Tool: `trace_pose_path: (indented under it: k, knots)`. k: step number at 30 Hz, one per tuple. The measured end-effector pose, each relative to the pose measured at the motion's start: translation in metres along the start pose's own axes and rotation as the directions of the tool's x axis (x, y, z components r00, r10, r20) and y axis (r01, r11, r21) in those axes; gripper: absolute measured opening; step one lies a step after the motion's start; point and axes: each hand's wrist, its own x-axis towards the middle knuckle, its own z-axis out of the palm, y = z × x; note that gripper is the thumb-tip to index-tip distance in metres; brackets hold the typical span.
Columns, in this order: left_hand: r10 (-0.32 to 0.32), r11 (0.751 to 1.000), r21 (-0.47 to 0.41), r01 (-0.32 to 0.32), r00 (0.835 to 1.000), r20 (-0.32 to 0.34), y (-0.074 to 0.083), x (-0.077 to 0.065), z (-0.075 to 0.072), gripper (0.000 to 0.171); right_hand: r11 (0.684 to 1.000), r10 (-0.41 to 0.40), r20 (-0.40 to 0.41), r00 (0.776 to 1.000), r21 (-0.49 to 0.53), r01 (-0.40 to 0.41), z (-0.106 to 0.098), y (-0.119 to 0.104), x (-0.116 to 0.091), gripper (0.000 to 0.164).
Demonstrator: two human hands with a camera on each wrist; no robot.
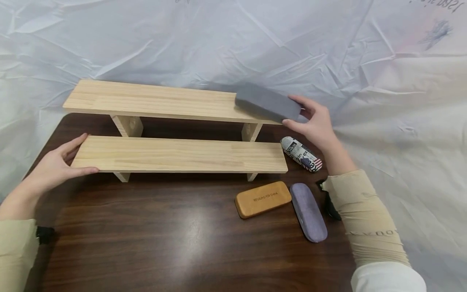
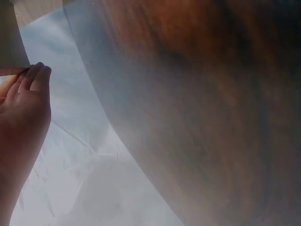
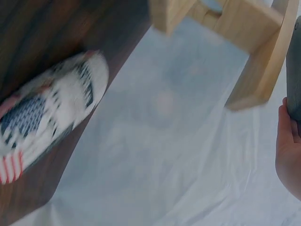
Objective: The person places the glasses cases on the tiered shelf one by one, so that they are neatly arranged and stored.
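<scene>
Grips a gray case by its right end in the right hand, with the thumb on the near side, the fingers on the far side, and a gap between palm and case. Has it at the right end of the upper board, aslant to the wood, with its left end farther back. Cannot tell between full rest on the board and a slight lift.

Holds the left end of the lower board in the left hand, with the thumb along the front edge and a fingertip at the back corner, opened about as wide as the board's depth.

Stepped in two tiers on wooden supports, with the lower board nearer.

Has, close by the lower board's right end, a printed case with lettering and a flag pattern, blurred in the right wrist view.

Has, nearer, an orange-tan case marked REFUELING FOR CHINA, with its right end just beside the upper end of a purple case.

Set on a dark brown table, backed by a wrinkled white sheet. Wears beige sleeves.
</scene>
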Motion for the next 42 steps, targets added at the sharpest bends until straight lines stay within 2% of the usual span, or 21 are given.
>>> trace_pose_path:
  k: [6,12,20,32,35,42]
  knots:
    - [-0.009,1.0,0.004,0.009,1.0,0.003,0.0,0.0,0.0,0.115,0.999,-0.035,0.089,0.995,0.041,0.031,0.033,-0.008,0.012,0.066]
    - [-0.018,1.0,0.001,0.018,1.0,-0.001,0.0,-0.001,0.001,0.116,0.995,-0.097,0.176,0.98,0.049,0.089,0.065,-0.017,0.023,0.066]
    - [-0.009,1.0,0.015,0.009,1.0,0.0,0.001,-0.002,0.001,0.117,0.988,-0.073,0.263,0.962,0.148,0.035,0.102,-0.031,0.036,0.068]
    - [-0.003,1.0,0.025,0.004,1.0,-0.011,-0.001,-0.004,0.0,0.117,0.99,-0.075,0.367,0.927,0.14,0.024,0.14,-0.057,0.064,0.067]
    - [-0.004,1.0,0.03,0.005,1.0,-0.009,0.0,-0.003,0.0,0.117,0.991,-0.074,0.395,0.916,0.128,0.025,0.148,-0.062,0.072,0.067]
    - [-0.001,0.999,0.042,0.001,1.0,0.0,-0.002,-0.004,0.001,0.117,0.991,-0.106,0.483,0.869,0.122,0.053,0.17,-0.073,0.085,0.07]
